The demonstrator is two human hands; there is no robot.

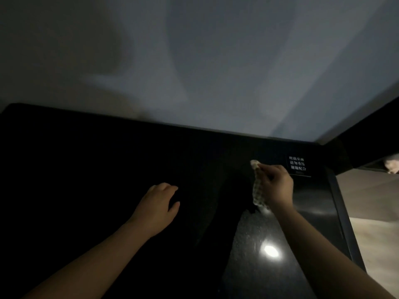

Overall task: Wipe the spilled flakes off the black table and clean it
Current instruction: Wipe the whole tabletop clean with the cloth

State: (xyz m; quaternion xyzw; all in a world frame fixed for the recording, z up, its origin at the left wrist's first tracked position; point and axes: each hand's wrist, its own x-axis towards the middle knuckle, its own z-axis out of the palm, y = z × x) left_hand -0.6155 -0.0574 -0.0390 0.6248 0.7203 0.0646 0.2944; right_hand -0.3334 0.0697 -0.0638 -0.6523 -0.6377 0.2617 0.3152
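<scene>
The black glossy table [86, 169] fills the lower half of the head view. My right hand [277, 186] grips a pale patterned cloth [258, 190], which hangs down from my fingers to just above the table near the far right corner. My left hand [160, 203] hovers over or rests on the table's middle with loosely bent fingers and holds nothing. Fine pale specks [252, 231] show on the lit patch of table below the cloth. The dark left part of the table is too dim to show any flakes.
A small black sign with white characters [298, 166] lies at the table's far right corner. A lamp's bright reflection [271, 250] shines on the table near me. A grey wall [194, 61] rises behind the table. Light flooring [375, 212] lies beyond the table's right edge.
</scene>
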